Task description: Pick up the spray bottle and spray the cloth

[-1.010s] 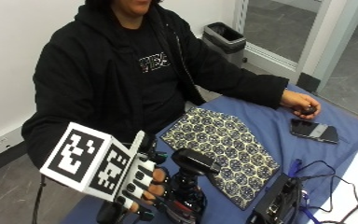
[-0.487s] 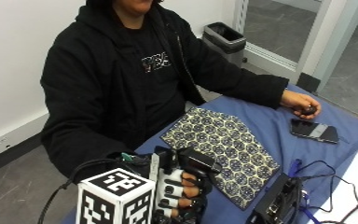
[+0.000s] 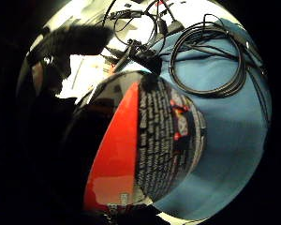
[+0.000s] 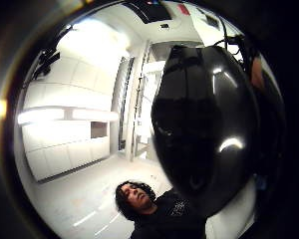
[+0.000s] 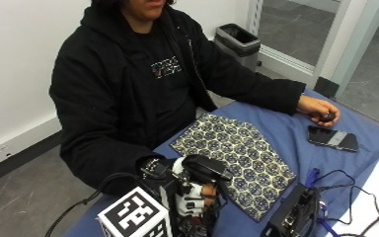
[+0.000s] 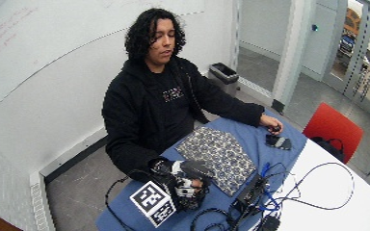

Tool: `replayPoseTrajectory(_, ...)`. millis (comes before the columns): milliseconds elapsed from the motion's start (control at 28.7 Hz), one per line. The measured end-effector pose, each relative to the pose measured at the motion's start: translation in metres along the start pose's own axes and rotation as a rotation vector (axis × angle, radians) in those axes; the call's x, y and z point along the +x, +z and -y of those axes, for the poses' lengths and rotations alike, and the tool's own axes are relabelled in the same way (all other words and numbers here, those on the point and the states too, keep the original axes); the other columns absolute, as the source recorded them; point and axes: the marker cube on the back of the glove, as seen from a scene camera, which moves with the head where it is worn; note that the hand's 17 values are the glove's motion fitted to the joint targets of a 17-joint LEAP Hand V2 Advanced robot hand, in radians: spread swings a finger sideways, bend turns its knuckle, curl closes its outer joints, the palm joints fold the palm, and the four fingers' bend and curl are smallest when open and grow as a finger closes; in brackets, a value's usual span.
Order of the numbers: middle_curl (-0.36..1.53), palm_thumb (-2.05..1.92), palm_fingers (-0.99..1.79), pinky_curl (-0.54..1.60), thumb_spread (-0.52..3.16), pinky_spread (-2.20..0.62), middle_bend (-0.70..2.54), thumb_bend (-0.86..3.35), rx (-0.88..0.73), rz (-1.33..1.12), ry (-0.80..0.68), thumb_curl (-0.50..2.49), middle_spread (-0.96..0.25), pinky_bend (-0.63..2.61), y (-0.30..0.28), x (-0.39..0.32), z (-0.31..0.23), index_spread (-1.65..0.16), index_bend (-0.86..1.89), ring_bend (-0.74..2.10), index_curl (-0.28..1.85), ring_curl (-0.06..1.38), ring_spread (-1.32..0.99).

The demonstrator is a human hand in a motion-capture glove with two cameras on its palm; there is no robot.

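The gloved right hand (image 5: 191,197) is wrapped around the black spray bottle (image 5: 203,170) at the near end of the blue table (image 5: 288,133), fingers (image 5: 196,201) curled round its neck under the trigger head. The bottle fills both palm views, its red label (image 3: 117,154) close against the palm. The patterned cloth (image 5: 239,158) lies flat just beside the bottle, between it and the person's bare hand (image 5: 318,108). A phone (image 5: 332,138) lies near that hand
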Motion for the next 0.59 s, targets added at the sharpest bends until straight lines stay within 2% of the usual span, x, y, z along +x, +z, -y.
replayPoseTrajectory(209,0.50,0.93,1.44,0.36,0.98,-0.21,0.53,0.12,0.027,-0.080,-0.024,0.43,-0.14,0.36,-0.017,0.003,-0.003,-0.24,0.20,0.57,0.39,0.45,-0.19)
replayPoseTrajectory(592,0.55,0.97,1.40,0.41,1.07,-0.29,0.62,0.10,0.073,-0.096,-0.069,0.47,-0.18,0.46,0.001,0.012,0.002,-0.25,0.25,0.66,0.46,0.49,-0.22)
